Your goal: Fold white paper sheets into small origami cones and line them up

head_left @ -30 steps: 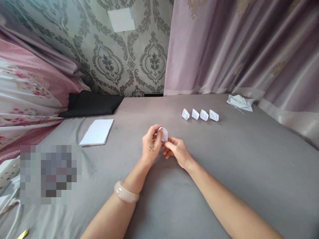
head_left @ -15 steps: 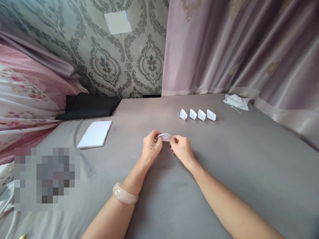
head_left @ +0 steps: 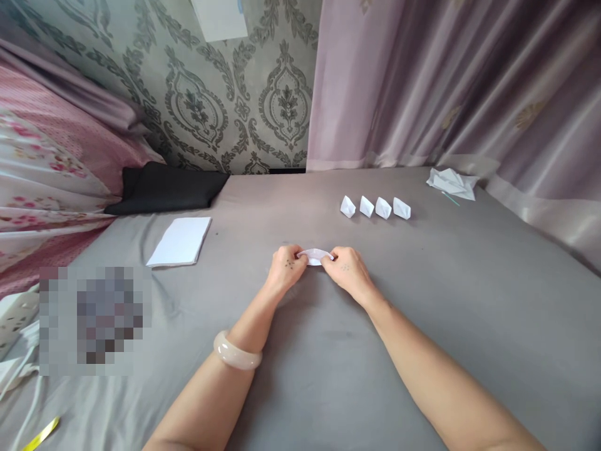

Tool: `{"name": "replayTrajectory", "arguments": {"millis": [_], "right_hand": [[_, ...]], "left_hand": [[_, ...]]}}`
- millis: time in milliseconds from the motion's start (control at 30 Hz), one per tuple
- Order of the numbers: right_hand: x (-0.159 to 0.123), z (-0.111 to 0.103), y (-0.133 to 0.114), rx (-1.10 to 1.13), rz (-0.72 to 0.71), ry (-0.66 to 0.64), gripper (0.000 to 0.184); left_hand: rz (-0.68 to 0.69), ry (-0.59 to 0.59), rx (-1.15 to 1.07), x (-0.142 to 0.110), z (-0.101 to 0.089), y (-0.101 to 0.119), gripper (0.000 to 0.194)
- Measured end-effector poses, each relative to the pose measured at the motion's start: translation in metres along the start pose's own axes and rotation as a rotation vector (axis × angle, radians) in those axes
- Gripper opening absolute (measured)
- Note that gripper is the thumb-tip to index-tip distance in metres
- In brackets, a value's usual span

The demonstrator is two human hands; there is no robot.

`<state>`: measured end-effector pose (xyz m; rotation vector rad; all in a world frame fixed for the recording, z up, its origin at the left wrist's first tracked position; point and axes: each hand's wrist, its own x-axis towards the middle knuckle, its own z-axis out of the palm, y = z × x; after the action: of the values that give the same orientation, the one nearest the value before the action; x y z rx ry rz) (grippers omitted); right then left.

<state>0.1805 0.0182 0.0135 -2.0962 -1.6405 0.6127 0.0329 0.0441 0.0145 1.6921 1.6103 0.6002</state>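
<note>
Between my two hands is a small piece of folded white paper (head_left: 315, 256), spread into a shallow curved shape with a rounded upper edge. My left hand (head_left: 287, 263) pinches its left end, and my right hand (head_left: 347, 266) pinches the right end. Both thumbs lie on the near side of the paper; the other fingers are mostly hidden behind it. Beyond my right hand, several small folded white paper shapes (head_left: 383, 208) stand in a row on the grey cloth (head_left: 310, 363).
A stack of white paper (head_left: 181, 242) lies to the left, with a folded black cloth (head_left: 171, 189) behind it. At the far right are crumpled white papers (head_left: 453, 183) and a thin green stick (head_left: 451, 198). A power strip (head_left: 16, 316) and a yellow object (head_left: 42, 433) are at the left edge.
The folded paper has been opened out wider between my hands, and its upper edge has gone from peaked to rounded. My right hand has shifted slightly right. The view has tilted down a little.
</note>
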Motion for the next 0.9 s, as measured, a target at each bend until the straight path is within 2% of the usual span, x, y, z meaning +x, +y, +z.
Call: {"name": "replayTrajectory", "arguments": {"millis": [267, 467, 633, 767, 900], "right_hand": [[-0.001, -0.002, -0.001, 0.102, -0.027, 0.03, 0.02], [-0.005, -0.005, -0.005, -0.022, 0.016, -0.053, 0.016], [-0.008, -0.009, -0.008, -0.125, -0.022, -0.136, 0.02], [-0.009, -0.005, -0.011, -0.019, 0.001, -0.185, 0.028], [-0.01, 0.002, -0.012, 0.124, 0.046, -0.106, 0.031]], "left_hand": [[-0.057, -0.052, -0.076, 0.001, -0.003, -0.003, 0.021], [-0.045, -0.083, -0.103, 0.004, -0.001, -0.009, 0.017], [-0.051, 0.001, -0.12, 0.003, 0.0, -0.005, 0.018], [-0.035, 0.071, -0.194, 0.003, 0.004, -0.003, 0.019], [-0.051, 0.021, -0.329, 0.001, 0.013, -0.001, 0.021]]}}
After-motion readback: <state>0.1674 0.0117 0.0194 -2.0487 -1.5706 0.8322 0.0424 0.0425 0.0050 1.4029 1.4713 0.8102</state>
